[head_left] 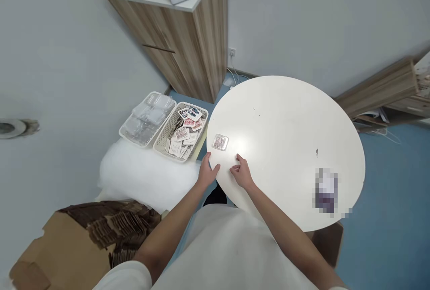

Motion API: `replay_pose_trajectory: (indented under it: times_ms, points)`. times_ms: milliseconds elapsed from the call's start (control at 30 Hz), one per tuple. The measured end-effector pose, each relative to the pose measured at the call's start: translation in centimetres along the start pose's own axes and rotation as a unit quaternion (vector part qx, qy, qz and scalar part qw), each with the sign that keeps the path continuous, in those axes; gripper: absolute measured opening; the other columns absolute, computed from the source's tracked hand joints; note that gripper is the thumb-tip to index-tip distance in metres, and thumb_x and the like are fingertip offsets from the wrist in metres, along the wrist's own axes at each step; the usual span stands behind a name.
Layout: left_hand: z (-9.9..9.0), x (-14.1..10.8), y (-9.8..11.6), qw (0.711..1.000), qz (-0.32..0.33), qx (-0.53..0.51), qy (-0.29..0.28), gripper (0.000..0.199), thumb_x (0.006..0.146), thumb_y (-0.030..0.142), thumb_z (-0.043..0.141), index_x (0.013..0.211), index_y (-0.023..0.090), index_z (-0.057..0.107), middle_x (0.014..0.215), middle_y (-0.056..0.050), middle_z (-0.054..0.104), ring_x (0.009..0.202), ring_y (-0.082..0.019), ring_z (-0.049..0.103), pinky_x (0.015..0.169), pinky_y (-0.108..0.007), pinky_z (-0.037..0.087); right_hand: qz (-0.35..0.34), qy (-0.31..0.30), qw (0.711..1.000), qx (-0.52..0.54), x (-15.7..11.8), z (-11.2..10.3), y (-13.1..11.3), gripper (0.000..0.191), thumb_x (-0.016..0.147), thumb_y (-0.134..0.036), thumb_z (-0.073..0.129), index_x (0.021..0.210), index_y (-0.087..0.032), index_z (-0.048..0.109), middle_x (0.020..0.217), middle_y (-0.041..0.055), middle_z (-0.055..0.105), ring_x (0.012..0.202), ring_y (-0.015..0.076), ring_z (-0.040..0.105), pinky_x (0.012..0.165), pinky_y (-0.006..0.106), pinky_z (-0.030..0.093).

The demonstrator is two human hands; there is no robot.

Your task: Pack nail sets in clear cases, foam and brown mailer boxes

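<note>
A small clear plastic case (220,142) with pinkish pieces inside lies flat near the left edge of the white round table (285,115). Just below it, my left hand (207,171) is at the table's edge, thumb and fingers apart with nothing between them. Over the tabletop to the right, my right hand (242,172) has its fingers partly bent and spaced apart. It holds nothing that I can see. Neither hand touches the case.
Left of the table, one white basket (183,159) holds printed cards with nail sets; another basket (126,137) holds clear plastic cases. White wrapping (148,169) and a cardboard box (63,254) with brown folded pieces are nearer. A blurred item (325,191) lies at the table's right.
</note>
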State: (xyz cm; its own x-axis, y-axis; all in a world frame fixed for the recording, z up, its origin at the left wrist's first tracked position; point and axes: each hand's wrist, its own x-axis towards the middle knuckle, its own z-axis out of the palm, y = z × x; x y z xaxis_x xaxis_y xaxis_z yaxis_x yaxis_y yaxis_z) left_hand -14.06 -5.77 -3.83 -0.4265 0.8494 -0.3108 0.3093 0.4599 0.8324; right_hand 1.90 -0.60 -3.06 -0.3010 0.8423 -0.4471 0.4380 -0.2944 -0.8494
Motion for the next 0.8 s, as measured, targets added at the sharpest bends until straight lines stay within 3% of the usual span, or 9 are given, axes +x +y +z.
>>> replay_pose_trajectory:
  times_ms: [300, 400, 500, 567, 700, 800]
  points:
    - [1.1, -7.9, -0.7, 0.996, -0.025, -0.042, 0.078, 0.043, 0.071, 0.027, 0.056, 0.113, 0.020, 0.049, 0.122, -0.010, 0.049, 0.115, -0.024, 0.043, 0.092, -0.041, 0.037, -0.024, -0.026, 0.999, 0.001, -4.8, -3.4, 2.6, 0.058, 0.071, -0.029, 0.050, 0.126, -0.023, 0.034, 0.118, 0.0078, 0.044, 0.076, 0.0126, 0.056, 0.078, 0.034, 0.047]
    - [1.0, -10.0, -0.5, 0.997, -0.014, -0.047, 0.062, 0.028, 0.070, 0.017, 0.050, 0.096, 0.020, 0.059, 0.110, -0.008, 0.056, 0.105, -0.022, 0.051, 0.085, -0.038, 0.042, -0.033, -0.050, 0.998, -0.004, -5.9, -3.6, 3.0, 0.055, 0.070, -0.029, 0.051, 0.123, -0.023, 0.039, 0.112, 0.0067, 0.049, 0.071, 0.0123, 0.055, 0.077, 0.035, 0.047]
    - [0.3, -11.9, -0.3, 0.999, 0.000, -0.020, 0.028, 0.024, 0.066, 0.009, 0.041, 0.061, 0.019, 0.061, 0.090, -0.005, 0.061, 0.084, -0.018, 0.058, 0.075, -0.035, 0.046, -0.046, -0.072, 0.996, -0.002, -6.6, -3.4, 3.2, 0.052, 0.069, -0.030, 0.052, 0.119, -0.022, 0.043, 0.106, 0.0061, 0.052, 0.065, 0.0118, 0.053, 0.073, 0.035, 0.048]
    - [-0.3, -13.0, -0.3, 0.999, 0.004, 0.003, 0.032, 0.025, 0.062, 0.007, 0.040, 0.048, 0.019, 0.057, 0.079, -0.003, 0.060, 0.073, -0.016, 0.058, 0.069, -0.033, 0.047, -0.055, -0.085, 0.995, -0.002, -7.0, -3.0, 3.2, 0.050, 0.068, -0.030, 0.053, 0.117, -0.022, 0.044, 0.104, 0.0058, 0.053, 0.063, 0.0114, 0.053, 0.072, 0.035, 0.048]
    - [-1.7, -14.4, -0.8, 0.996, 0.004, 0.019, 0.084, 0.021, 0.061, 0.012, 0.044, 0.044, 0.019, 0.053, 0.073, -0.003, 0.059, 0.065, -0.015, 0.056, 0.061, -0.030, 0.046, -0.069, -0.116, 0.991, -0.012, -7.3, -1.6, 2.6, 0.048, 0.068, -0.030, 0.053, 0.115, -0.022, 0.046, 0.102, 0.0056, 0.053, 0.063, 0.0113, 0.052, 0.071, 0.034, 0.048]
    - [-3.1, -15.1, -1.4, 0.990, -0.012, -0.013, 0.137, 0.015, 0.063, 0.016, 0.048, 0.049, 0.019, 0.055, 0.081, -0.004, 0.061, 0.075, -0.018, 0.057, 0.064, -0.031, 0.046, -0.079, -0.150, 0.985, -0.027, -7.3, 0.0, 1.9, 0.048, 0.069, -0.031, 0.052, 0.116, -0.021, 0.045, 0.103, 0.0061, 0.053, 0.063, 0.0112, 0.052, 0.069, 0.033, 0.048]
